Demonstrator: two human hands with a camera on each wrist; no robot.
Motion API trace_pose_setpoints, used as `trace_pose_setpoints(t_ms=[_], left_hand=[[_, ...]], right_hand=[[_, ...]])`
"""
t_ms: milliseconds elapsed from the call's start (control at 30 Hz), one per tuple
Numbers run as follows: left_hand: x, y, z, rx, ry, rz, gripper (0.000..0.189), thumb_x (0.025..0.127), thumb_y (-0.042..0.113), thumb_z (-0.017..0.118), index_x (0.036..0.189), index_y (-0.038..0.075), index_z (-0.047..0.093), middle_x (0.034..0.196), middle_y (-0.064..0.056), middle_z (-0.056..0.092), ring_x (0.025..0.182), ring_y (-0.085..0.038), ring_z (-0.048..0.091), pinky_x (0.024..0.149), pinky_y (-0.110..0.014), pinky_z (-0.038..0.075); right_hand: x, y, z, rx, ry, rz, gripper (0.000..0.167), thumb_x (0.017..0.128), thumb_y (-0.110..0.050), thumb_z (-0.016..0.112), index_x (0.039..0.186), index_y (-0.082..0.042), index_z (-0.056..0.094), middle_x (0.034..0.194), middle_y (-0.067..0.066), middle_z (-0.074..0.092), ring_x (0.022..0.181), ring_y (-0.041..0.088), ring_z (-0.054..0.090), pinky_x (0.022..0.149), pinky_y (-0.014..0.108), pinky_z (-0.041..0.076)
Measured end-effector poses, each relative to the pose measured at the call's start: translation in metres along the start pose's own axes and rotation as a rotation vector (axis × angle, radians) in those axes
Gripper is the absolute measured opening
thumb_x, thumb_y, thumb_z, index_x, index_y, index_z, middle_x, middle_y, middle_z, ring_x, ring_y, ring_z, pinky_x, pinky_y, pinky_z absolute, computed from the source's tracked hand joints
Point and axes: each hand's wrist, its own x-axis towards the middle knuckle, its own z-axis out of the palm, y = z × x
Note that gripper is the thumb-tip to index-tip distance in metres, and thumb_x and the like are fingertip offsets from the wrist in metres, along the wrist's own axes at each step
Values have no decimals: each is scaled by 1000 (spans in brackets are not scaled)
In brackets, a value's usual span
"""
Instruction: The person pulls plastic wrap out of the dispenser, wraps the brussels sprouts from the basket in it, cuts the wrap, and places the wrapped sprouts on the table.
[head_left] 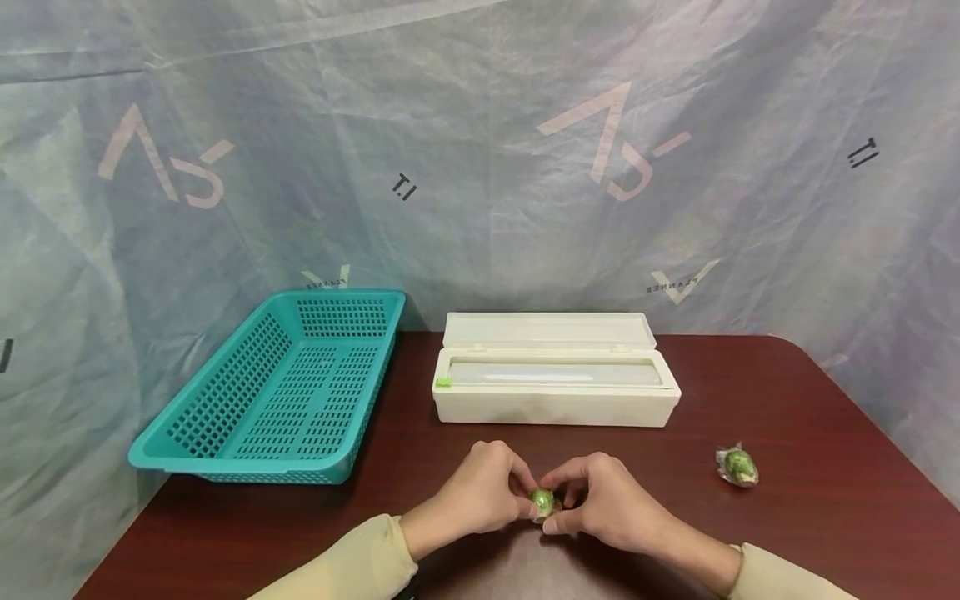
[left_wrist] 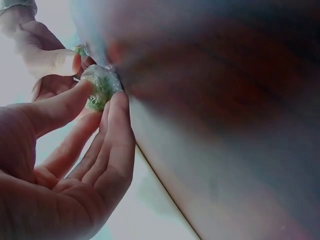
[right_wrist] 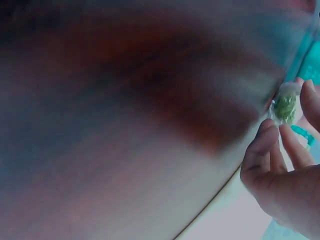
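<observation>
In the head view, a small round green vegetable, like a Brussels sprout, sits wrapped in shiny clear film low over the table front. My left hand pinches it between thumb and fingers. From the other side, my right hand has its thumb and fingertips curled round the wrapped vegetable and its film. The left wrist view shows crinkled film over the green vegetable between the left thumb and fingers. At the edge of the right wrist view, the right fingertips lie right beside the film.
Behind the hands stands a white cling film dispenser, lid raised, with a green slider at its left end. A teal plastic basket stands at the left. Another film-wrapped green vegetable lies at the right. A grey curtain hangs behind the dark red table.
</observation>
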Motion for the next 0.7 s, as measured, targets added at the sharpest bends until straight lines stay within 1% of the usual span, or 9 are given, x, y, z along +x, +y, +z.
trace_pose_setpoints(t_ms=[133,233,333,467,567,700], left_hand=[[-1,0,0,-26,-2,-12,18,72,0,94,74,9,78,59,14,65,54,0,60,53,-20,51],[-1,0,-1,-51,-6,-11,20,71,-1,94,74,9,77,59,12,64,52,-1,60,52,-21,51],[-2,0,-2,-67,-12,-12,21,70,-1,95,74,9,77,58,11,64,49,-2,59,50,-22,51],[-2,0,-3,-93,-24,-35,21,71,-1,95,75,10,77,58,11,64,46,-4,59,49,-22,51],[-3,1,-4,-121,-33,-50,20,71,0,94,77,9,78,60,10,65,47,-5,60,48,-23,51],[-3,2,-5,-143,-40,-41,19,73,1,94,84,8,80,66,9,68,54,-6,62,52,-23,52]], right_hand=[[-1,2,4,-35,30,-21,34,73,-18,98,103,-11,82,82,-3,70,65,6,58,53,24,49],[-1,4,5,-46,49,-37,33,73,-19,98,102,-13,83,82,-5,70,65,6,57,53,25,48],[-1,5,5,-48,53,-52,32,73,-19,98,101,-13,84,84,-8,70,66,6,57,54,25,48],[-1,4,4,-50,49,-59,32,73,-19,98,101,-13,84,85,-10,71,67,6,58,56,25,49],[-1,3,4,-52,47,-61,31,72,-18,98,100,-14,84,85,-10,71,67,6,58,57,25,50],[-2,2,0,-64,53,-69,30,73,-18,98,99,-15,84,86,-11,71,67,6,58,58,25,50]])
